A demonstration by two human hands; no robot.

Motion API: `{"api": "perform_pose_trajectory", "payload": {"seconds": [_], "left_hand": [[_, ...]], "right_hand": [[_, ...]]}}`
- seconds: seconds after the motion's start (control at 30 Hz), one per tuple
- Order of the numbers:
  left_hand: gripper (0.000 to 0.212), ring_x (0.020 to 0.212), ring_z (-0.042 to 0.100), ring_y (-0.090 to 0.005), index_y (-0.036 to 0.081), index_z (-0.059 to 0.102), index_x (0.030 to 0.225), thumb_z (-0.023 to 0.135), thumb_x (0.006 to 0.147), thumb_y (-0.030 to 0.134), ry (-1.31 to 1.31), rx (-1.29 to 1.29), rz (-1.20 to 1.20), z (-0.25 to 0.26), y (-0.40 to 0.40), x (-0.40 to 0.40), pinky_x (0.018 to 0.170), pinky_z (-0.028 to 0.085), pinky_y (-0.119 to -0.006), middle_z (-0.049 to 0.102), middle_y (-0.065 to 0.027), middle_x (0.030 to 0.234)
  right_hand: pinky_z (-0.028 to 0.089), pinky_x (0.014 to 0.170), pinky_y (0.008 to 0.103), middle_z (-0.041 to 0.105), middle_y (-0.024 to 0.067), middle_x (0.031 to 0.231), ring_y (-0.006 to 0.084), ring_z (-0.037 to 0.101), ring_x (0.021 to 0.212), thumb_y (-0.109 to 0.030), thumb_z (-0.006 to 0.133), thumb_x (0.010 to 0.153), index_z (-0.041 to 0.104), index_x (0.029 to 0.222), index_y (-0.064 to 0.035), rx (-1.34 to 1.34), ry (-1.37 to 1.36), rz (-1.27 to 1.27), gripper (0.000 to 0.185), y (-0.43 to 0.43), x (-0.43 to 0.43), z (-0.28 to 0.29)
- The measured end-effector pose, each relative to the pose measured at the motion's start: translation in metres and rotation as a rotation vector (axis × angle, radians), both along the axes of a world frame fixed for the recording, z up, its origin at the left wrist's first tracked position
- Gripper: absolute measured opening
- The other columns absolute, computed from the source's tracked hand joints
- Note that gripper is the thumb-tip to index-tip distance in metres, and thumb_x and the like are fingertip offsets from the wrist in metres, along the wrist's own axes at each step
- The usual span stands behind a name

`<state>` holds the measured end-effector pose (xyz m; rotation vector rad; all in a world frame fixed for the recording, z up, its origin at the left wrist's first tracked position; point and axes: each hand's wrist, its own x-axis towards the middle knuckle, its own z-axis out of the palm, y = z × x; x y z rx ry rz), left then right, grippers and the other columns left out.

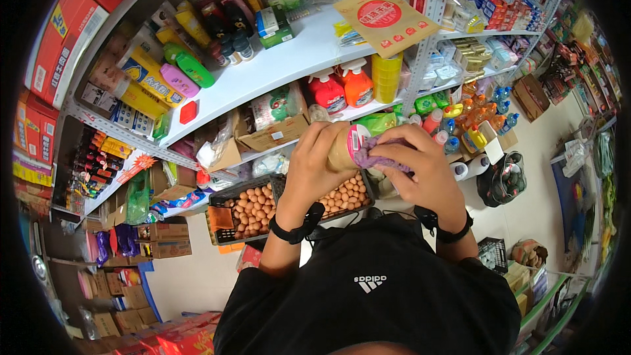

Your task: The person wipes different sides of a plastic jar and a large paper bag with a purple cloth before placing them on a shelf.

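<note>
My left hand is wrapped around a roll of tan packing tape, which has a pink and white label on its end. A bunched purple cloth is pinched in the fingers of my right hand and touches the labelled end of the roll. Both hands are close together in front of my chest, above the crates of eggs. On the shelf beyond them stand a red spray bottle, an orange spray bottle and a stack of yellow tape rolls.
A white metal shelf holds bottles, boxes and a tan paper bag. Below are black plastic crates of brown eggs, cardboard boxes and several bottles of coloured liquid. A black bag stands on the floor to the right.
</note>
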<state>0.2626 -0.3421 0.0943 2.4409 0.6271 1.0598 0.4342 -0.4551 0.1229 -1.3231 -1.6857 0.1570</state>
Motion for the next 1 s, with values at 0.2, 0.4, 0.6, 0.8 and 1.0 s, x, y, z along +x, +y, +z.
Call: {"api": "perform_pose_trajectory", "payload": {"seconds": [0.2,0.4,0.6,0.8,1.0], "left_hand": [[0.063,0.094,0.057,-0.0312,0.006,0.056,0.109,0.08,0.052,0.015,0.063,-0.036,-0.201,-0.009,-0.011,0.021,0.077,0.049,-0.039,0.055,-0.0099,0.101],[0.064,0.092,0.057,-0.0297,0.007,0.056,0.11,0.081,0.051,0.017,0.074,-0.034,-0.13,-0.019,-0.019,0.032,0.076,0.049,-0.037,0.056,-0.0088,0.1],[0.069,0.091,0.057,-0.032,0.008,0.056,0.114,0.081,0.049,0.016,0.09,-0.1,-0.117,-0.018,-0.03,0.029,0.078,0.048,-0.038,0.056,-0.0101,0.099],[0.066,0.09,0.057,-0.0301,0.008,0.056,0.113,0.08,0.052,0.017,0.134,-0.079,-0.112,-0.011,-0.033,0.026,0.074,0.049,-0.037,0.055,-0.009,0.098],[0.059,0.086,0.057,-0.0294,0.008,0.057,0.107,0.08,0.054,0.017,0.213,0.084,0.01,-0.019,-0.028,0.025,0.071,0.049,-0.039,0.054,-0.0089,0.096]], "right_hand": [[0.048,0.073,0.0326,0.058,0.0072,0.092,0.0246,0.058,0.083,-0.002,0.067,0.069,0.066,0.09,-0.007,0.036,-0.005,-0.055,0.022,-0.003,0.024,-0.003],[0.047,0.074,0.033,0.057,0.0075,0.095,0.0254,0.056,0.086,0.0,0.069,0.065,0.066,0.089,-0.0058,-0.076,0.035,0.184,0.025,-0.012,0.034,-0.006],[0.047,0.072,0.0332,0.057,0.0083,0.092,0.0262,0.057,0.086,0.0,0.069,0.067,0.066,0.089,-0.0052,-0.186,0.068,0.21,0.022,-0.009,0.064,-0.023],[0.047,0.072,0.0346,0.057,0.0079,0.092,0.0271,0.057,0.085,-0.001,0.067,0.067,0.066,0.088,-0.0061,-0.107,0.017,0.14,0.021,-0.006,0.055,-0.026],[0.046,0.072,0.035,0.058,0.0078,0.089,0.0269,0.057,0.083,-0.004,0.071,0.067,0.066,0.084,-0.005,-0.246,-0.065,0.205,0.018,-0.009,0.048,-0.031]]}}
